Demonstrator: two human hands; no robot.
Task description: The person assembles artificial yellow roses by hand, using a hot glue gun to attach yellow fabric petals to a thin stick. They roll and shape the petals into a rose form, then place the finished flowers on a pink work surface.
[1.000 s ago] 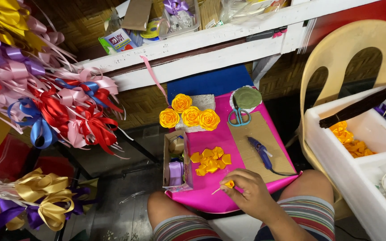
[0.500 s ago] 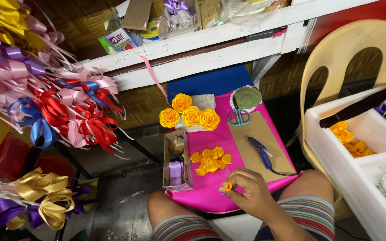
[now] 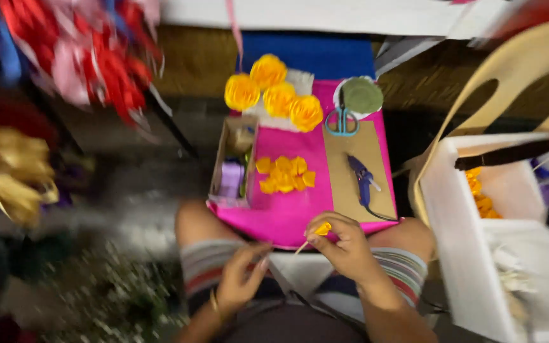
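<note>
Yellow petal pinched in the right hand over a pink board.

The pink board (image 3: 287, 213) lies across the lap; a white bin (image 3: 471, 254) stands at 3 o'clock of it. Four yellow flowers (image 3: 274, 92) sit at its 12 o'clock, loose petals (image 3: 285, 174) at centre, a blue glue gun (image 3: 362, 181) right of them. Right hand (image 3: 344, 244) grips a petal (image 3: 322, 228) on a thin stick at the board's 6 o'clock edge. Left hand (image 3: 241, 279) rests half-curled on the thigh, holding nothing.
</note>
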